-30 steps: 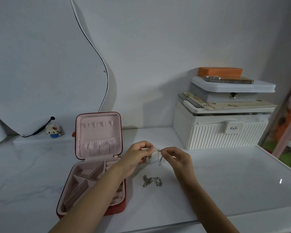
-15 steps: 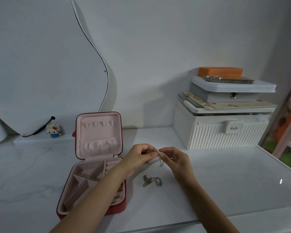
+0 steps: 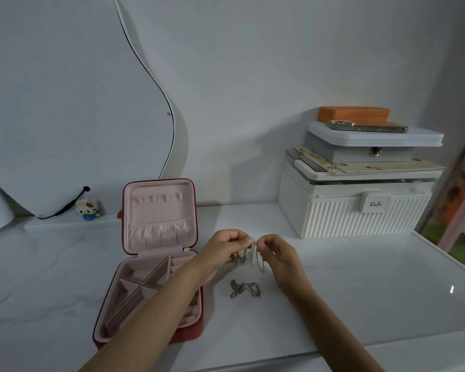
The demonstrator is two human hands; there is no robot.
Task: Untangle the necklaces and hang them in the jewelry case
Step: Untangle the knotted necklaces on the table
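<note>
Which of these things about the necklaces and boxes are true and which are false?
1. Both hands pinch a silver necklace above the table. True.
2. The red jewelry case is closed. False: its lid stands open, showing the pink lining.
3. A second tangle of chain lies on the white table. True.
4. A necklace already hangs on the hooks in the lid. False: the hooks are bare.
5. A phone lies on top of the stacked boxes. True.
</note>
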